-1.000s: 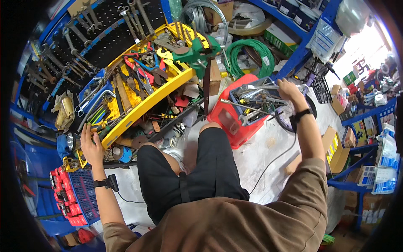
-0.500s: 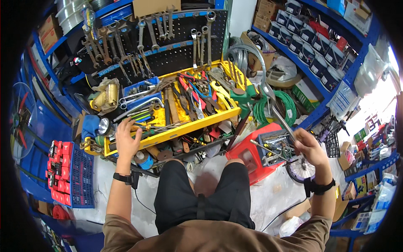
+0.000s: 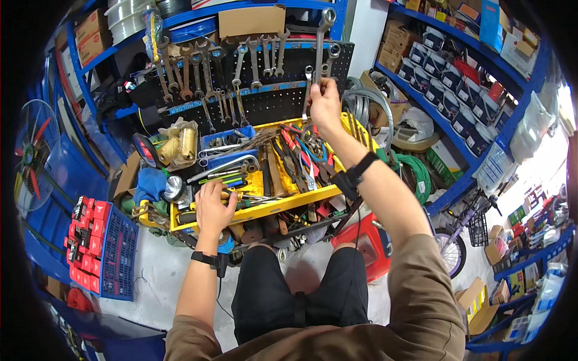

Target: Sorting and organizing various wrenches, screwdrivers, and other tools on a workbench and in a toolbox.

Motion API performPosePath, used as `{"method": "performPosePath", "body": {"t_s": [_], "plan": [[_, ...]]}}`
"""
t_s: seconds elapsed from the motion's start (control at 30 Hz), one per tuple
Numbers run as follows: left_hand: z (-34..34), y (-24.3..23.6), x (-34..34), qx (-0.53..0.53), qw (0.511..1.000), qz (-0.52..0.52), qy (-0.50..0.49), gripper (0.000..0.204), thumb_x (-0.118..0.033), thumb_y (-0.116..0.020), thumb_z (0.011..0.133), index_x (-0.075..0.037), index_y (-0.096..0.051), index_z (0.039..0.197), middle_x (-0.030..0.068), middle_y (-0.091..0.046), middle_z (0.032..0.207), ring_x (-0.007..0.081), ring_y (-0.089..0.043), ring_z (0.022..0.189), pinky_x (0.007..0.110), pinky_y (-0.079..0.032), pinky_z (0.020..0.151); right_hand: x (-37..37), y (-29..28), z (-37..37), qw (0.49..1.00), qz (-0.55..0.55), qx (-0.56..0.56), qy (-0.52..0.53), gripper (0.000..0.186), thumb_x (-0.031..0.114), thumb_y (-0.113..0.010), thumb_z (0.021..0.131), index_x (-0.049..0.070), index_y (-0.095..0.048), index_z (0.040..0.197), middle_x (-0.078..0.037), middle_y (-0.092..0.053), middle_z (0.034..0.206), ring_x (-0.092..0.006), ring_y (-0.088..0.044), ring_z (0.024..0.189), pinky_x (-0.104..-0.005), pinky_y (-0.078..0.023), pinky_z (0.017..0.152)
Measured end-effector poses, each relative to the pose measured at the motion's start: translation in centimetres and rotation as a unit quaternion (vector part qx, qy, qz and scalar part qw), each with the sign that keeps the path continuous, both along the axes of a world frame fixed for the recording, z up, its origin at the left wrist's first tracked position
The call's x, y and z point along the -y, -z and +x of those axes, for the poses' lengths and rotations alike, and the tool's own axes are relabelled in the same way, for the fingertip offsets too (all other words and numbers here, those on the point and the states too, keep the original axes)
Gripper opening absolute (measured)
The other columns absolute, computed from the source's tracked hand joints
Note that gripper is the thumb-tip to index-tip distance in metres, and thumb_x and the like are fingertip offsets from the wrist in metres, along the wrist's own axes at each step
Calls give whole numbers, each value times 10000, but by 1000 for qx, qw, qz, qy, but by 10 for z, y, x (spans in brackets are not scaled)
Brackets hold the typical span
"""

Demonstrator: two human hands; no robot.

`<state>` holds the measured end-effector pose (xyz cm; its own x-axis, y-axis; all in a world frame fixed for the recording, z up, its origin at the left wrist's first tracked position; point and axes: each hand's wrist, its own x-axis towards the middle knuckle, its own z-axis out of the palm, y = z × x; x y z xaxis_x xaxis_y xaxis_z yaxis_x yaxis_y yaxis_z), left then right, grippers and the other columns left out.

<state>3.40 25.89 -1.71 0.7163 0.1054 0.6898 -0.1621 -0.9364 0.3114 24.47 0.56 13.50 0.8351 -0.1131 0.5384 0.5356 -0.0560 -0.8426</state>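
My right hand (image 3: 326, 107) is raised to the black pegboard (image 3: 274, 101), its fingers closed round the lower part of a long silver combination wrench (image 3: 320, 51). The wrench stands upright at the board's right end, beside other hanging wrenches (image 3: 332, 55); whether it hangs on a hook cannot be seen. My left hand (image 3: 214, 207) lies with fingers apart over the left end of the yellow tool tray (image 3: 283, 206), next to screwdrivers (image 3: 241, 203). Pliers (image 3: 291, 161), hammers and a blue bin (image 3: 226, 159) of wrenches fill the tray.
Several wrenches (image 3: 205, 72) hang along the pegboard's left. A red stool (image 3: 377, 253) is right of my knees. Blue shelves with boxed goods (image 3: 448, 78) stand at the right, beside green wire coils (image 3: 415, 174). A blue crate with red boxes (image 3: 117, 253) stands left, near a fan (image 3: 36, 156).
My right hand has carried the wrench from above the red stool up and left to the pegboard. My left hand stays by the tray's left end. The view has shifted.
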Motion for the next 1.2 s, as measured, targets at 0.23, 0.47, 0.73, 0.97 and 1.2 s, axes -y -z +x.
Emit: {"method": "performPosePath", "body": {"t_s": [0.23,0.47,0.73,0.97,1.2], "plan": [[-6,-2,-2,-5,1000,-8,-3,273,-251,-734,805,-59,-680,991,98,-657,1116,313,-589,1122,447,-422,956,-24,56,60,996,-42,-26,78,256,169,-553,1008,-32,-539,1166,-227,-635,1114,-378,-620,1038,-427,-466,940],[-1,-4,-1,-17,1000,-2,2,271,-232,-729,811,-59,-669,1010,107,-652,1146,319,-584,1124,439,-423,960,-3,40,66,984,-39,65,160,248,190,-540,1013,-31,-558,1125,-225,-655,980,-358,-639,911,-438,-489,854],[-3,-33,11,-5,998,48,51,313,-204,-735,786,-51,-648,1045,149,-616,1254,357,-541,1218,492,-378,1045,64,-53,-6,995,93,2,-43,138,173,-512,1073,38,-524,1044,-1,-507,802,-101,-509,671,-270,-456,601],[84,-158,98,26,976,12,218,281,-144,-687,873,2,-605,1098,199,-596,1275,390,-576,1210,433,-456,1036,132,-53,-39,986,146,-24,-75,176,156,-490,1083,-2,-565,1107,-34,-574,905,-132,-600,789,-292,-514,736],[223,-181,138,-3,984,57,167,415,-225,-724,889,-1,-577,1206,186,-615,1195,368,-603,1153,423,-486,1002,185,-31,-100,961,215,-71,-159,224,153,-505,1078,-1,-563,1230,-39,-571,969,-134,-588,847,-290,-511,791]]}}
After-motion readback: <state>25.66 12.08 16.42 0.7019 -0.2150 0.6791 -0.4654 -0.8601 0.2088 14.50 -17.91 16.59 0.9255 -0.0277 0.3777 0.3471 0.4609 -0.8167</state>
